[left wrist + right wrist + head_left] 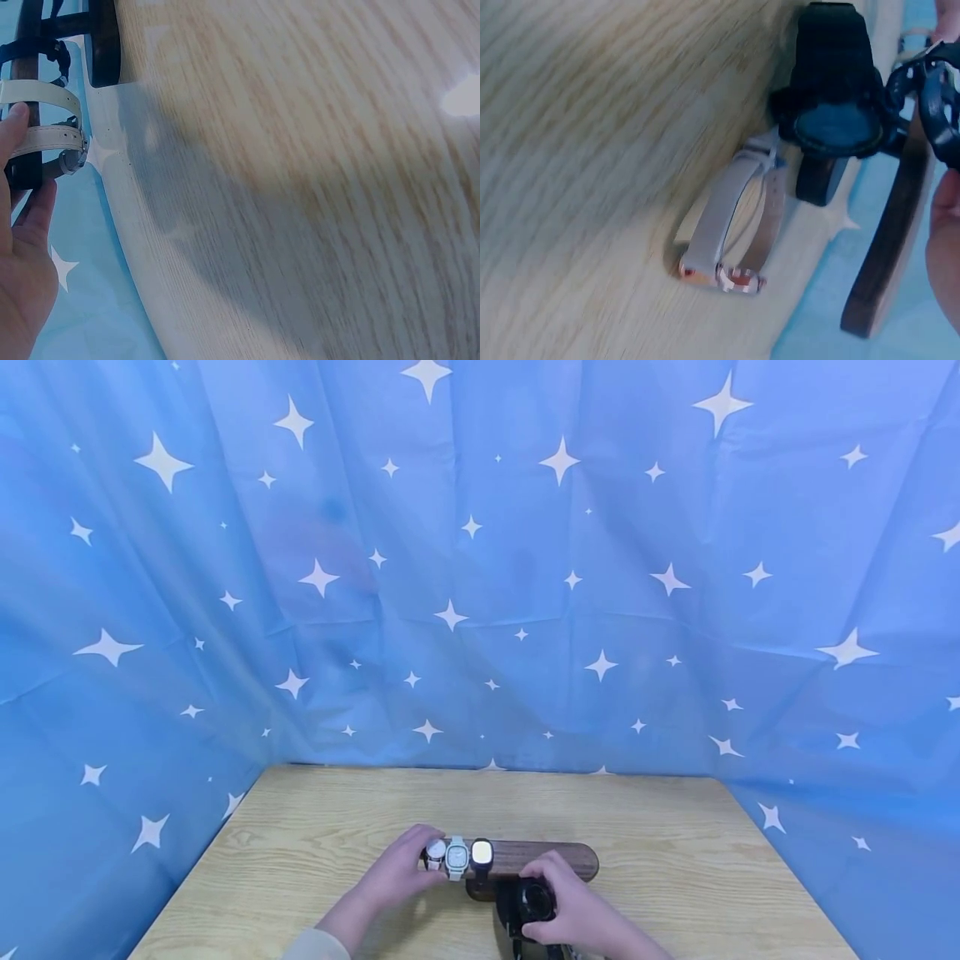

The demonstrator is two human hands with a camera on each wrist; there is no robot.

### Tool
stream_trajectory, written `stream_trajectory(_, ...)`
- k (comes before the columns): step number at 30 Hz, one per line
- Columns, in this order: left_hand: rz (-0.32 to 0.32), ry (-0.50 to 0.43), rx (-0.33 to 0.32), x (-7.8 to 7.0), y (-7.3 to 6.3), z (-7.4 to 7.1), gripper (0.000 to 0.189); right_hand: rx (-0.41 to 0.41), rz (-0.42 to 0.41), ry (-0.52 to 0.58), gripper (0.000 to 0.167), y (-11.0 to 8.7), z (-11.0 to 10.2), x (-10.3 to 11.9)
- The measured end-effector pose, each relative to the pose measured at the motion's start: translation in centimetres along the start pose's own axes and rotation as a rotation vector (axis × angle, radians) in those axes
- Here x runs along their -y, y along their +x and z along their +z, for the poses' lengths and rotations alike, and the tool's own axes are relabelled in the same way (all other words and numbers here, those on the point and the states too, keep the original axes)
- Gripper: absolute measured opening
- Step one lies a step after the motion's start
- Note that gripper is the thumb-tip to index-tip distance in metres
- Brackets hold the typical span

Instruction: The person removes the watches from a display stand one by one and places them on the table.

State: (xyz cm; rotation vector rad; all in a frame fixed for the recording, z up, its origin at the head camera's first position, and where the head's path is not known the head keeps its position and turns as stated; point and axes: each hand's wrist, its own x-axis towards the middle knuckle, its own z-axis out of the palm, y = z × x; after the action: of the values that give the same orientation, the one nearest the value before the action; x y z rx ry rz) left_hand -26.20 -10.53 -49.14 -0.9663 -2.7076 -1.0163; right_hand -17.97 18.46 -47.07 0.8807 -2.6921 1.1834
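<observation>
A dark wooden watch stand has a raised bar carrying several watches. My left hand grips the bar's left end, thumb against a white-strapped round watch. Beside that one are a pale square watch and a black watch with a bright face. Right of the stand's post, my right hand pinches a black round-faced watch, held just below the bar. In the right wrist view, its strap shows by my fingers, partly cut off by the frame.
In the right wrist view, another black watch and a light-strapped watch with a rose-gold case stand on the wooden table. A blue star-patterned curtain hangs behind the table and along its sides.
</observation>
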Motion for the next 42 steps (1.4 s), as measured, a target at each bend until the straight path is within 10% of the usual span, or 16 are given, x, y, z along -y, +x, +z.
stream_trajectory(42, -0.022, -0.006, 0.012, -0.1, 0.2, 0.0, 0.054, 0.297, 0.129, -0.024, 0.055, 2.1, 3.4, 0.9)
